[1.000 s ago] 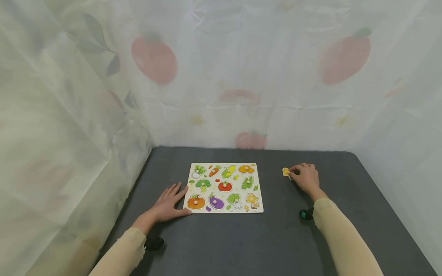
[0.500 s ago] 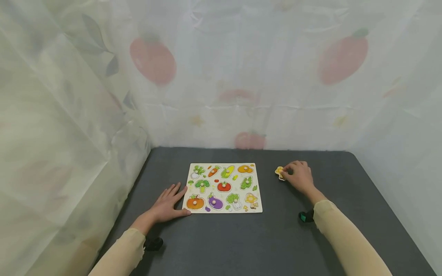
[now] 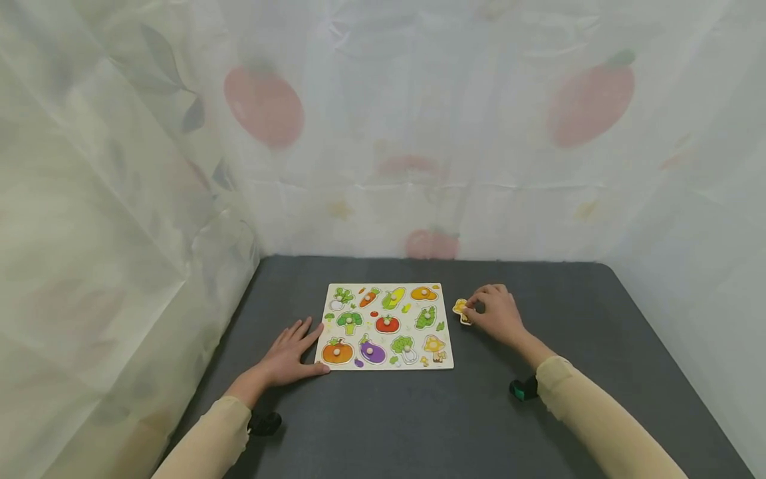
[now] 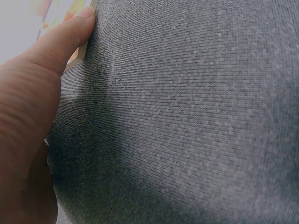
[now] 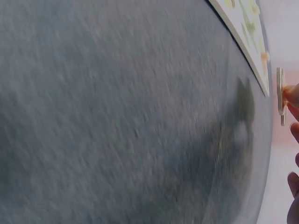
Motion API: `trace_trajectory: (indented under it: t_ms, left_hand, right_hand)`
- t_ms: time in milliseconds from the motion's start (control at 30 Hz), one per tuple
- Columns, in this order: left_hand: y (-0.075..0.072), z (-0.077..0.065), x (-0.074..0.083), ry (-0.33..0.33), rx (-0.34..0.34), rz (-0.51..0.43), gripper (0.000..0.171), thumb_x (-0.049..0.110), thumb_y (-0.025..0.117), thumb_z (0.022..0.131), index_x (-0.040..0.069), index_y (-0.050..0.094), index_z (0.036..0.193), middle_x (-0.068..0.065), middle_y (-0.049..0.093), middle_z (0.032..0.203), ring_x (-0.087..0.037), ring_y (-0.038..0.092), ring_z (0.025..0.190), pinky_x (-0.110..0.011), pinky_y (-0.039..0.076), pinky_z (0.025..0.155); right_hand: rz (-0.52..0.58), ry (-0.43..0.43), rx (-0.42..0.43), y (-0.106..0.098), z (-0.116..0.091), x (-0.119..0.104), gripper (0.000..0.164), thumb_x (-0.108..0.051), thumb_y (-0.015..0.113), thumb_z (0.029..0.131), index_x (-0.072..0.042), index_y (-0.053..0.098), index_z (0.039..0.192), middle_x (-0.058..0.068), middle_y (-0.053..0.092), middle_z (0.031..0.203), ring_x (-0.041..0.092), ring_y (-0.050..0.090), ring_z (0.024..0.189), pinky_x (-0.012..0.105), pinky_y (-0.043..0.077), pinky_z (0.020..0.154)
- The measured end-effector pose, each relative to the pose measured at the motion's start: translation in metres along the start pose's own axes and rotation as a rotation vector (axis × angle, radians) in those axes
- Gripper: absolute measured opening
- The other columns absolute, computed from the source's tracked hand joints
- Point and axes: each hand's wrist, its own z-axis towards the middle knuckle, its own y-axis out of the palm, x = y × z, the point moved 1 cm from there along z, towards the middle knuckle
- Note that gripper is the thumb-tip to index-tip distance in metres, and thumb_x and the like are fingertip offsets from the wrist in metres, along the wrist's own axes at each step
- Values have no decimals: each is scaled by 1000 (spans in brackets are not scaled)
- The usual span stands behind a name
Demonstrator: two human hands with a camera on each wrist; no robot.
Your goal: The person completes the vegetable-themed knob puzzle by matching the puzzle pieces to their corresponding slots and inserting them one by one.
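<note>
A pale wooden puzzle board with knobbed vegetable pieces lies flat on the table. My left hand rests at its left edge, fingers spread, thumb on the near left corner; the left wrist view shows that thumb against the board's edge. Just right of the board, my right hand pinches a yellow mushroom puzzle piece between thumb and fingers. Seen edge-on in the right wrist view, the mushroom piece is held above the table. On the board's lower right corner is a mushroom shape without a visible knob.
The dark grey table runs back to a pale curtain with fruit prints. Another curtain side borders the table on the left. A small black device sits at each wrist, the left one and the right one.
My right hand has carried the mushroom piece leftward, from the far right of the table to beside the board. My left hand has stayed at the board's left edge.
</note>
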Motion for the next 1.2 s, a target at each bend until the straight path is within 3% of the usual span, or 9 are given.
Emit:
trace_trajectory:
  t_ms: [300, 667, 1200]
  left_hand:
    - [-3, -1, 3, 12, 12, 2, 107, 74, 68, 83, 14, 29, 163, -21, 17, 168, -46, 11, 153, -65, 9, 121]
    - [-1, 0, 1, 9, 6, -5, 107, 74, 68, 83, 14, 29, 163, -20, 16, 168, -46, 10, 153, -65, 8, 121]
    - [-3, 0, 3, 2, -4, -1, 107, 73, 68, 84, 15, 27, 164, -20, 15, 169, -46, 10, 154, -65, 7, 121]
  right_hand:
    - [21, -104, 0, 14, -8, -23, 11, -31, 81, 90, -23, 75, 84, 5, 67, 110, 36, 51, 116, 60, 40, 96]
    - [59, -137, -64, 28, -18, -43, 12, -31, 83, 88, -28, 73, 82, 0, 64, 108, 30, 51, 114, 56, 41, 94]
    - [46, -201, -84, 40, -28, -52, 12, -29, 84, 86, -26, 73, 82, -1, 66, 106, 29, 53, 114, 58, 42, 97]
